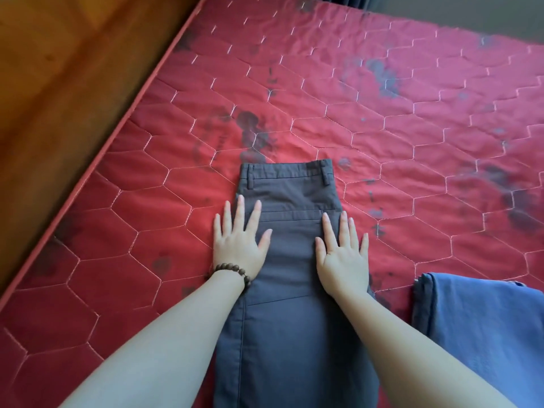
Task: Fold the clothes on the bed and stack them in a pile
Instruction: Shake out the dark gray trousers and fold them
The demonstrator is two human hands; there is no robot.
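Two bare forearms reach in from the near edge, and between them the dark grey trousers (290,290) lie lengthwise on the red quilted mattress (382,107), already doubled leg over leg, legs toward the viewer and waistband at the far end. Just right of them at the near edge sits a blue garment (482,328), seemingly folded, apart from the trousers. Farther up, the left hand (239,242), with a wooden bead bracelet (232,273) at its wrist, lies flat with fingers spread over the trousers' left edge, partly on the mattress. The right hand (343,254) lies flat and spread on the right edge. Neither grips anything; both press down. The step looks like smoothing the seat area before a crosswise fold. Next, the hands would likely need to take the leg ends, out of view below, and bring them up to the waistband (287,172), keeping the edges aligned. Beyond the mattress's left edge is a wooden floor (59,83).
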